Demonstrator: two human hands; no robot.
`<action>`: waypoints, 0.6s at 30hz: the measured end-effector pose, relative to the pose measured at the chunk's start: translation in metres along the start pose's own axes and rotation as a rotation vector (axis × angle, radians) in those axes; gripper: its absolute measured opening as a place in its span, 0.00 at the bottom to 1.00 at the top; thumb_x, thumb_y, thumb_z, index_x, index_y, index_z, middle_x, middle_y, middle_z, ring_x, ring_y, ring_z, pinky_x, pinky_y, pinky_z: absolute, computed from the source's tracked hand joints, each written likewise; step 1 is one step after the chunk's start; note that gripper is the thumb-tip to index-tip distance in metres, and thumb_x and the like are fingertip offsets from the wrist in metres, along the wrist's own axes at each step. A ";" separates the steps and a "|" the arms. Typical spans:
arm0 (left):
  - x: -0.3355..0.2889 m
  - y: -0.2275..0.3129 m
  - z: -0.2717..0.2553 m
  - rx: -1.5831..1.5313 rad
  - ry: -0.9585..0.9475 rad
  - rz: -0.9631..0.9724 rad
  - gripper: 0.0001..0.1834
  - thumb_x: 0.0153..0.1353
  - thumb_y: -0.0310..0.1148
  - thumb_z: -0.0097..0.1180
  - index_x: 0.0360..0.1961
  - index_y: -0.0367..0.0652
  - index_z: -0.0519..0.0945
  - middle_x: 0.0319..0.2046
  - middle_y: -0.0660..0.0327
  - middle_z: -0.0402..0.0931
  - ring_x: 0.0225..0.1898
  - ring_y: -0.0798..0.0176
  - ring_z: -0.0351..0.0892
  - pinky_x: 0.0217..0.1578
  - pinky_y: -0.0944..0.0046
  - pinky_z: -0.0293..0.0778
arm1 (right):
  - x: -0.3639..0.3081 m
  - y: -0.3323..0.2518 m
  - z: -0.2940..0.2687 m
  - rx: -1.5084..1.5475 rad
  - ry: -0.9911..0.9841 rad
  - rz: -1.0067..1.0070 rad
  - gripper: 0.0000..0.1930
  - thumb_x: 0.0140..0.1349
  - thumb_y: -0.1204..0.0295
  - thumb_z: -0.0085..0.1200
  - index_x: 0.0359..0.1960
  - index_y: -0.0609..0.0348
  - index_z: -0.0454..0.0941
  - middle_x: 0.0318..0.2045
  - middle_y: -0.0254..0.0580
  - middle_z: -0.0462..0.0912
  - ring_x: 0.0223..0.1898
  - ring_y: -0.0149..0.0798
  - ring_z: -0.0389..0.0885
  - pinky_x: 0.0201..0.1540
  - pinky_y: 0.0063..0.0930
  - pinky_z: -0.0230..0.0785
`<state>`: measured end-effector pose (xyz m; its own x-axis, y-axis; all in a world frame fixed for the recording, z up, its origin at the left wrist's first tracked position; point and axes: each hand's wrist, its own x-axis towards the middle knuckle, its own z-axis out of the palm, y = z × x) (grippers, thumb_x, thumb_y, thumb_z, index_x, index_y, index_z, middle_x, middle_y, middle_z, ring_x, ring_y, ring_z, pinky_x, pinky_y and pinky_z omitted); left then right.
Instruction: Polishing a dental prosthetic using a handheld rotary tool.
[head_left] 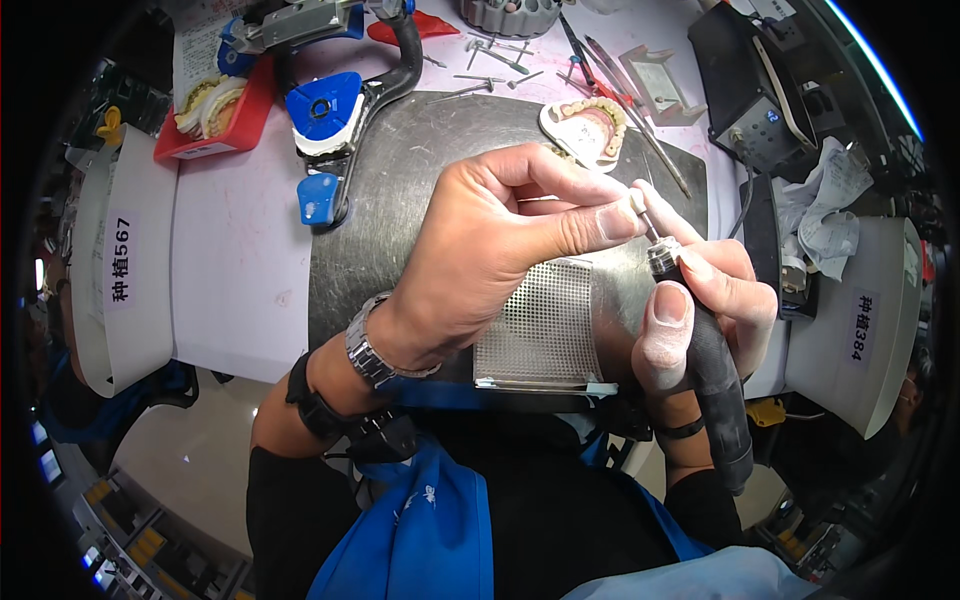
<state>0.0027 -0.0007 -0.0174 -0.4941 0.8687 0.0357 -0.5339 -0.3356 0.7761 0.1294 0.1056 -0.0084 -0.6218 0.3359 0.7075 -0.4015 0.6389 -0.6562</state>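
My left hand, with a metal watch at its wrist, pinches a small white dental crown between thumb and index finger. My right hand is wrapped round a black rotary handpiece. Its metal collar points up and away from me, and the thin bur meets the crown or lies right beside it; the fingertips partly hide that spot. Pale dust coats the right fingers. Just beyond the hands lies a dental model with a row of teeth. Under them is a perforated metal mesh.
A grey metal board covers the middle of the bench. At far left stand a blue-and-black articulator and a red tray holding models. Loose burs and tools lie at the back. A black control box stands at right.
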 end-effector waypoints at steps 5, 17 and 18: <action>0.001 -0.002 0.000 -0.021 -0.010 0.039 0.06 0.52 0.22 0.61 0.31 0.33 0.77 0.31 0.55 0.79 0.35 0.69 0.79 0.40 0.72 0.75 | 0.001 -0.001 -0.001 -0.002 0.000 0.002 0.12 0.58 0.68 0.52 0.39 0.58 0.66 0.28 0.49 0.73 0.42 0.55 0.79 0.45 0.43 0.71; 0.001 0.001 0.001 0.117 -0.023 0.110 0.06 0.56 0.20 0.55 0.35 0.33 0.74 0.34 0.52 0.78 0.37 0.64 0.79 0.39 0.69 0.76 | 0.002 0.006 -0.003 0.021 0.018 -0.057 0.12 0.58 0.68 0.53 0.38 0.61 0.67 0.30 0.53 0.76 0.32 0.36 0.78 0.38 0.28 0.71; 0.001 0.002 0.001 0.119 -0.015 0.109 0.06 0.56 0.21 0.55 0.35 0.33 0.74 0.34 0.51 0.78 0.37 0.64 0.80 0.39 0.70 0.76 | 0.002 0.007 -0.003 0.022 0.014 -0.083 0.12 0.57 0.68 0.53 0.38 0.61 0.67 0.30 0.54 0.77 0.31 0.34 0.77 0.36 0.25 0.71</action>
<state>0.0022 0.0004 -0.0153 -0.5340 0.8351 0.1321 -0.3921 -0.3831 0.8363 0.1275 0.1133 -0.0111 -0.5766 0.2920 0.7630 -0.4661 0.6495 -0.6008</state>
